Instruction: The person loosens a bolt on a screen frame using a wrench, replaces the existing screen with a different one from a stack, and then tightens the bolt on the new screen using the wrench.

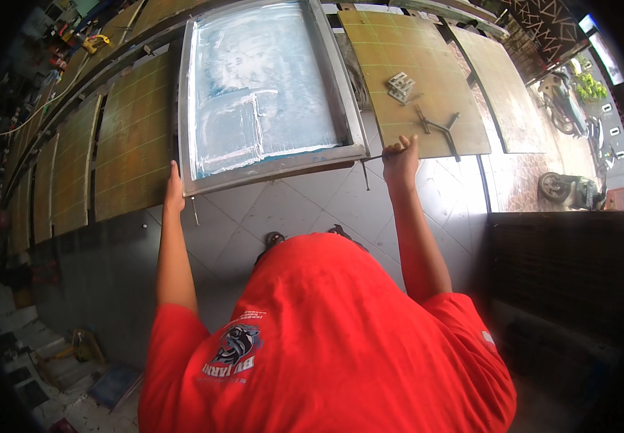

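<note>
A grey metal screen frame [357,108] surrounds a pale blue mesh [268,68] streaked with white. My left hand [174,184] grips the frame's near left corner. Just beyond the frame's near right corner, my right hand [401,159] has its fingers wrapped round a thin dark rod. A board [409,50] with faint green grid lines lies right of the frame, carrying metal brackets [401,87] and a Y-shaped metal piece [450,130] beside my right hand. Thin rods hang below both near corners of the frame.
Similar boards [131,130] line both sides along a slatted rack. A yellow tool [95,42] sits at the back left. My feet are on a tiled floor [326,195]. Parked scooters [570,189] stand outside at right, near a dark low barrier [557,252]. Assorted items lie at lower left.
</note>
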Demonstrator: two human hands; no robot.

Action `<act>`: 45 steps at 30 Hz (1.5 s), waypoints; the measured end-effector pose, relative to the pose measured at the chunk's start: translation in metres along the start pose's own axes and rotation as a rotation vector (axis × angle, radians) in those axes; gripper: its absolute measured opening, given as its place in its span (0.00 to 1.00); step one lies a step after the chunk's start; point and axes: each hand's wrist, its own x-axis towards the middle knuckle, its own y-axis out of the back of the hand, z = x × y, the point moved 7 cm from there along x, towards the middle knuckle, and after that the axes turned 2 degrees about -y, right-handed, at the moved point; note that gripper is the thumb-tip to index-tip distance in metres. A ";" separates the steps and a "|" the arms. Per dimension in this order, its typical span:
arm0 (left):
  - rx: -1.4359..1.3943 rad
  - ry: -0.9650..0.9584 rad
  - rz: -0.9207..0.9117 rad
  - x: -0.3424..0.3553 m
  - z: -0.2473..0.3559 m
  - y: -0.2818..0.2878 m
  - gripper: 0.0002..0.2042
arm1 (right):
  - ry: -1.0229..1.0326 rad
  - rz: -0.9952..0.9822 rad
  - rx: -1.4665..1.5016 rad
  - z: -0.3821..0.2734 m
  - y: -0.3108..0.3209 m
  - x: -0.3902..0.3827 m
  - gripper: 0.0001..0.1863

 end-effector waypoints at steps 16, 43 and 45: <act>0.424 0.042 0.106 0.008 0.026 -0.024 0.40 | 0.447 0.221 -0.090 -0.019 -0.012 -0.010 0.11; 0.321 0.024 0.083 -0.004 0.026 -0.031 0.42 | -0.116 -0.067 -1.018 0.032 0.057 -0.071 0.21; 0.343 0.042 0.090 -0.001 0.023 -0.031 0.42 | -0.183 -0.122 -0.929 0.034 0.059 -0.075 0.20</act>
